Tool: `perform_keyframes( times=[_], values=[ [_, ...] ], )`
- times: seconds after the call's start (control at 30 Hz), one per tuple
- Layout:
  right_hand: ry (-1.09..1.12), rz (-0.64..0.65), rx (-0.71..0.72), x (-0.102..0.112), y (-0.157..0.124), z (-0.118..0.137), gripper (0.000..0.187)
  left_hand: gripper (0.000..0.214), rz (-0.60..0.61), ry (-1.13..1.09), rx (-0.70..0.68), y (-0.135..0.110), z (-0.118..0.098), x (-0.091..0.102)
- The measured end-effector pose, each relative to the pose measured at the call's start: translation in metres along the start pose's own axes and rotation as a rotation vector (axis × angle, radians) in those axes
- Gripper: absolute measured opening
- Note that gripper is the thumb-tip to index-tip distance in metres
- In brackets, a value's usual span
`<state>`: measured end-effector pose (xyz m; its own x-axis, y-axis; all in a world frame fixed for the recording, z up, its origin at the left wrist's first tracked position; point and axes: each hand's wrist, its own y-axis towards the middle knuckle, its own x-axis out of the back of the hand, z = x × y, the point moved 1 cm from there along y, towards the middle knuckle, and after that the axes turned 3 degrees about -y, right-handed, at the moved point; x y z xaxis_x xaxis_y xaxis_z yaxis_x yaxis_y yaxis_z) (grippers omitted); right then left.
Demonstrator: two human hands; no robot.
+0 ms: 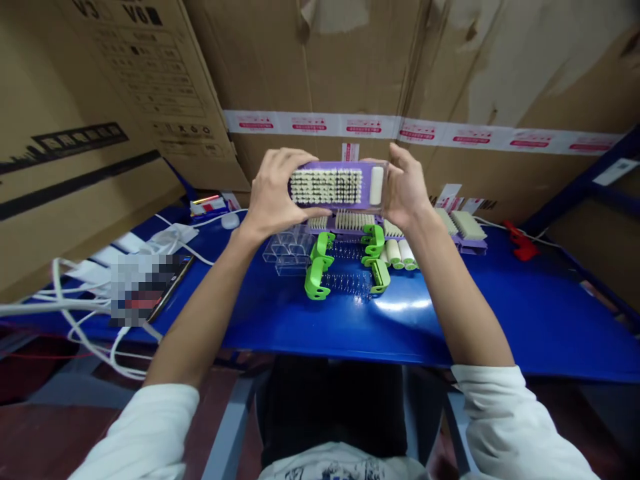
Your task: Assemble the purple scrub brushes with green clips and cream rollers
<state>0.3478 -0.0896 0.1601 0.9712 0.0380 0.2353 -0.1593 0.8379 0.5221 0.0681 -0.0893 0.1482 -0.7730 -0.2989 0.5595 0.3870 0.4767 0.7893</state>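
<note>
Both hands hold a purple brush block (338,185) with cream bristles and a white roller at its right end, raised above the blue table (500,313). My left hand (274,195) grips its left end, fingers curled over the top. My right hand (403,189) grips the right end by the roller. Below it on the table lie two green-ended clear spiked rollers (346,268), clear plastic covers (289,249), more purple brush blocks (341,221) and white-and-green rollers (399,254).
Further brush pieces (467,227) lie at the right back, with a red clip (520,243) beyond. A phone (150,285), white cables (75,307) and a small box (208,205) sit at the left. Cardboard boxes (350,60) wall the back and left.
</note>
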Motion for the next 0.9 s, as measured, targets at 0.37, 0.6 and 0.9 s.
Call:
perform_keyframes(
  times=[0.37, 0.6, 0.9],
  values=[
    [0.195, -0.043, -0.103, 0.017, -0.014, 0.017, 0.053, 0.12, 0.197, 0.097, -0.052, 0.059, -0.028, -0.027],
    [0.053, -0.013, -0.049, 0.021, -0.029, 0.027, 0.059, 0.108, 0.155, 0.183, 0.032, 0.055, 0.044, -0.008],
    [-0.78, -0.45, 0.358, 0.083, -0.123, -0.012, 0.018, 0.089, 0.728, 0.628, 0.762, 0.024, 0.126, 0.016]
  ],
)
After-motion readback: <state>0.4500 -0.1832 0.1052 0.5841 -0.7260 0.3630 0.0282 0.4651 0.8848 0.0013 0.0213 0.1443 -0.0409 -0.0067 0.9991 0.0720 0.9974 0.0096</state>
